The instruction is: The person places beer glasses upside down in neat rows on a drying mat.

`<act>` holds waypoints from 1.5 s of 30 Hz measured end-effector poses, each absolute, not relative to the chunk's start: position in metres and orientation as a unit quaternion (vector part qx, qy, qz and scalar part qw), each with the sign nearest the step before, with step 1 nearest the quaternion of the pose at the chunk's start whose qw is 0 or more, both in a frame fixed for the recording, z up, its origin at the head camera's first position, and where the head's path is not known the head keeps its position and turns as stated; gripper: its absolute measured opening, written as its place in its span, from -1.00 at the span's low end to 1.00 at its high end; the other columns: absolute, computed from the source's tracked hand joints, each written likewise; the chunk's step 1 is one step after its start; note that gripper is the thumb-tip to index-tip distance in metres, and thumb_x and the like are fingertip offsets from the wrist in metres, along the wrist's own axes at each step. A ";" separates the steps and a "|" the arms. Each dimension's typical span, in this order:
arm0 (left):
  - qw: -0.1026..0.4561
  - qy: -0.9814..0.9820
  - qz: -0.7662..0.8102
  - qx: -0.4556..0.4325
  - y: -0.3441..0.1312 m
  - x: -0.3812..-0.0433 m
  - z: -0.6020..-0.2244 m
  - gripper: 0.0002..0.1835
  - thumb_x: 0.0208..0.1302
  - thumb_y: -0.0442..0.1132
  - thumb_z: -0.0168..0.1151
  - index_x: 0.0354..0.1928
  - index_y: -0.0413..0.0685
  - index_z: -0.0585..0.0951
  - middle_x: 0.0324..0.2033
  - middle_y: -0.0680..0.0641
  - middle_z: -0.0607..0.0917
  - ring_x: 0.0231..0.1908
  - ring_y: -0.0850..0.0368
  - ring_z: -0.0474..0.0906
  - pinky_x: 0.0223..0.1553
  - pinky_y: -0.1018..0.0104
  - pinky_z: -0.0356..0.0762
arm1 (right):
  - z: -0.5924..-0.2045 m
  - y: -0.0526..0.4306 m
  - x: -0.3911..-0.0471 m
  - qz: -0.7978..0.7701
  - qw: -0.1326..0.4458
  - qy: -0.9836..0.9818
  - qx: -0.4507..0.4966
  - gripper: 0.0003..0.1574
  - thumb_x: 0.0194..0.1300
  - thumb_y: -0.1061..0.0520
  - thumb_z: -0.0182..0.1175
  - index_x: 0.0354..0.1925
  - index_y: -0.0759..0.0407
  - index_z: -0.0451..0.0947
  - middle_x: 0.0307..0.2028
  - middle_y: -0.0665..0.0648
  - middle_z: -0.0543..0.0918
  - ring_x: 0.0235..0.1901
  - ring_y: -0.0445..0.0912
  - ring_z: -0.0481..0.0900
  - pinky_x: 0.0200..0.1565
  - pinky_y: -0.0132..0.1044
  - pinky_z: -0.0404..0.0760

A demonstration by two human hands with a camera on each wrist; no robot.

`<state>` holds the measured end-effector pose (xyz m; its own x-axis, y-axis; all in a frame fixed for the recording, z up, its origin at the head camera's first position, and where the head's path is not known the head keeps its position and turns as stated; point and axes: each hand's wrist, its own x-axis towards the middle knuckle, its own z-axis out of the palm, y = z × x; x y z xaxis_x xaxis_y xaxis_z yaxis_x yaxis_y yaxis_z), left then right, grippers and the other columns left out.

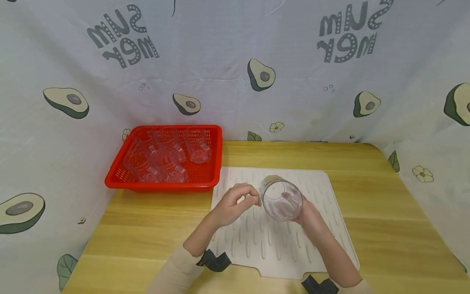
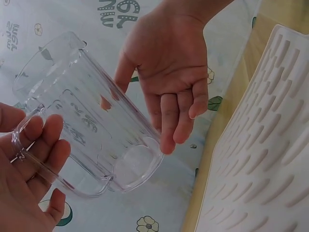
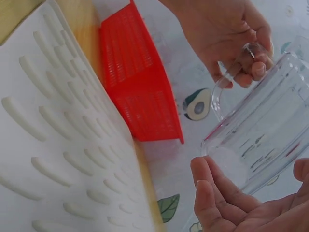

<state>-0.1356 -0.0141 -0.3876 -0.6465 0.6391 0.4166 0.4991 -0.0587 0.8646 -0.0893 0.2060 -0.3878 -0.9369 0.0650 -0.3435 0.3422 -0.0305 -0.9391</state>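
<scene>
A clear plastic mug (image 1: 282, 204) is held tilted over the white drying mat (image 1: 257, 232), its open mouth facing the head camera. My left hand (image 1: 235, 204) grips the mug by its handle; in the left wrist view, the fingers of that hand (image 2: 34, 159) pass through the handle loop. Beside the mug's base is my right hand (image 1: 307, 214), palm toward it. Its fingers are mostly extended, and the right wrist view shows the fingertips (image 3: 202, 166) right at the bottom edge of the mug (image 3: 260, 135).
A red plastic basket (image 1: 163, 186) stands at the back left of the wooden table (image 1: 385, 212), with several clear mugs (image 1: 167, 163) lying in it. Behind the table hangs a pale curtain (image 1: 220, 61) printed with avocados.
</scene>
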 end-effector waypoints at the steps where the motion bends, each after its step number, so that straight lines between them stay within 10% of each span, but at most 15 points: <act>1: 0.056 0.688 0.588 0.422 -0.015 -0.136 -0.388 -0.84 0.38 -0.33 0.00 -0.27 -0.18 0.58 -0.31 -0.10 0.67 -0.12 0.18 0.48 0.04 0.17 0.43 | -0.388 0.208 -0.088 -0.694 0.103 0.701 0.131 -0.29 0.55 -0.14 -0.24 0.40 0.31 0.18 0.24 0.39 0.41 -0.14 -0.16 0.62 -0.06 -0.18 0.57; 7: 0.024 0.702 0.527 0.478 -0.017 -0.135 -0.391 -0.89 0.35 -0.36 0.11 -0.22 -0.17 0.62 -0.18 -0.07 0.69 0.01 0.12 0.52 0.17 0.21 0.41 | -0.388 0.223 -0.080 -0.653 0.107 0.748 0.044 -0.05 0.53 -0.33 -0.53 0.35 0.43 0.18 0.09 0.33 0.60 0.00 -0.10 0.61 0.19 0.02 0.36; 18: -0.023 0.758 0.398 0.516 -0.017 -0.128 -0.398 -0.84 0.32 -0.27 0.22 -0.13 -0.10 0.70 -0.05 -0.01 0.69 0.20 0.12 0.45 0.30 0.28 0.25 | -0.381 0.231 -0.086 -0.669 0.070 0.739 0.033 -0.21 0.57 -0.21 -0.36 0.38 0.41 0.01 0.15 0.47 0.49 -0.12 -0.15 0.65 -0.07 -0.34 0.57; 45: -0.077 0.793 0.288 0.531 -0.021 -0.116 -0.405 -0.79 0.31 -0.21 0.26 -0.06 -0.05 0.70 -0.03 0.05 0.71 0.26 0.15 0.40 0.32 0.27 0.22 | -0.392 0.220 -0.085 -0.621 0.081 0.770 0.125 -0.24 0.47 -0.13 -0.03 0.31 0.41 0.06 0.13 0.43 0.53 0.00 0.18 0.61 -0.10 -0.07 0.62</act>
